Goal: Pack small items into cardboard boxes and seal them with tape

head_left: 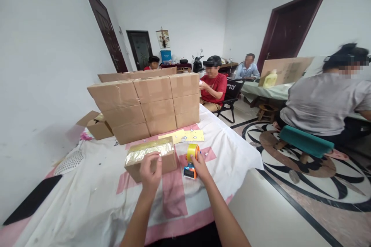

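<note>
In front of me on the cloth sits a cardboard box (162, 164) with shiny tape along its top. My left hand (150, 170) is at its front upper edge, fingers loosely bent and the thumb apart, with nothing visible in between. Whether the fingertips touch the tape cannot be made out. To the right of the box, my right hand (200, 166) grips a tape dispenser (190, 171), orange and blue, loaded with a yellow roll of tape (192, 152). Its fingers are partly hidden behind the dispenser.
Stacked taped boxes (156, 106) form a wall behind my box. Yellow sheets (194, 136) lie before it. An open carton (100, 129) is at left, near a black flat item (31, 200). Other people sit beyond the table, one (214, 85) just past the stack.
</note>
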The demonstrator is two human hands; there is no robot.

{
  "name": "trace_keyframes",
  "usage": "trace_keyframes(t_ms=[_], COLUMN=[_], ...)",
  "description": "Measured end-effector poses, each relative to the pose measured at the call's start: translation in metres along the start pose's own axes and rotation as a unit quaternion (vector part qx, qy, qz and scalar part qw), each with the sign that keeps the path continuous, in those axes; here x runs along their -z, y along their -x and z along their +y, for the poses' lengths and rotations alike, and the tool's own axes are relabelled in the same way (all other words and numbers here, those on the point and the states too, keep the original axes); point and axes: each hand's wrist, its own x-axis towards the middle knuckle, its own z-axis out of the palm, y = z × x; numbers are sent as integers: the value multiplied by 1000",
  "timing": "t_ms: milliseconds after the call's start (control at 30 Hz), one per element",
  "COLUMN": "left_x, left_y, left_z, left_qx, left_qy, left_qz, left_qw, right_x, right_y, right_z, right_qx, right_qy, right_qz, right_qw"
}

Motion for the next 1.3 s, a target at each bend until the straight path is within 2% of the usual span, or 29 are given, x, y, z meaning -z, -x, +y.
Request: trace_keyframes(t_ms=[33, 100, 167, 233, 300, 400, 500, 700, 833, 933, 1033, 1100, 1200, 1300], left_x=[-4, -15, -28, -37, -41, -40, -37, -37, -34, -29, -22, -20, -17, -14], left_y=[12, 37, 59, 74, 81, 82, 81, 80, 80, 80, 79, 79, 83, 93], left_z=[7, 20, 29, 32, 32, 31, 28, 23, 36, 56, 76, 87, 97, 99], left_qx=[26, 78, 130, 166, 176, 174, 178, 219, 215, 201, 196, 209, 261, 280], left_qy=[19, 40, 57, 77, 90, 97, 127, 206, 225, 227, 219, 242, 275, 265], left_qz=[-13, -95, -174, -207, -210, -209, -224, -272, -283, -240, -204, -239, -300, -322], left_qw=[999, 992, 974, 961, 958, 957, 950, 914, 907, 922, 934, 917, 875, 865], right_x=[-2, -6, -9, -9, -6, -2, -2, -6, -8, -3, 4, 8, 12, 11], right_y=[7, 21, 35, 47, 54, 60, 62, 64, 65, 60, 48, 39, 27, 19], right_z=[-1, -5, -9, -14, -21, -32, -42, -52, -55, -57, -61, -65, -77, -95], right_qx=[-3, -12, -19, -14, 4, 30, 78, 166, 194, 218, 216, 205, 178, 143], right_qy=[-12, -49, -75, -64, -36, -19, 13, 69, 89, 97, 88, 77, 56, 3], right_qz=[8, 22, 65, 118, 131, 102, 100, 14, 9, 2, 35, 72, 132, 167], right_qw=[1000, 998, 995, 991, 991, 994, 992, 984, 977, 971, 972, 973, 974, 976])
